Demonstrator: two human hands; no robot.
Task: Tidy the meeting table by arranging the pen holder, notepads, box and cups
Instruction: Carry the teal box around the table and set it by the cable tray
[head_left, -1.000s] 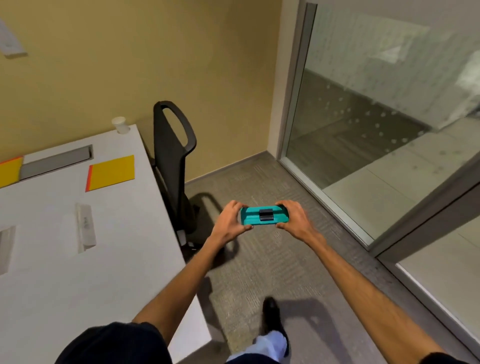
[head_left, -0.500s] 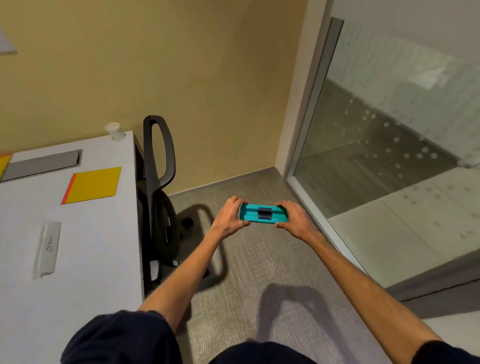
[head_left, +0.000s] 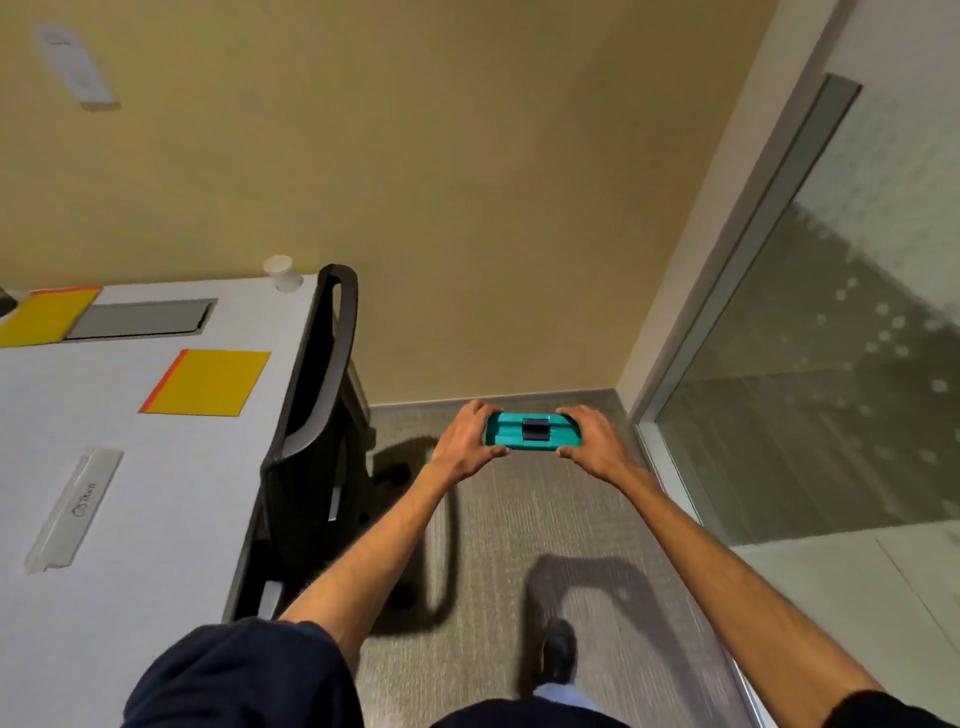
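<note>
I hold a flat teal box (head_left: 533, 432) with a black clip at its middle out over the carpet, away from the table. My left hand (head_left: 464, 439) grips its left end and my right hand (head_left: 590, 439) grips its right end. On the white meeting table (head_left: 130, 519) at the left lies a yellow notepad (head_left: 208, 382) with an orange edge. A second yellow notepad (head_left: 47, 317) lies at the far left. A white paper cup (head_left: 282, 272) stands at the table's far corner.
A black office chair (head_left: 317, 431) is pushed against the table's right side. A clear name plate (head_left: 75, 509) and a grey cable hatch (head_left: 143, 319) are on the table. A glass wall (head_left: 810, 364) runs along the right. Grey carpet lies ahead.
The view has swung left and I have stepped forward, so more of the table and the second notepad show. Both hands still hold the teal box the same way.
</note>
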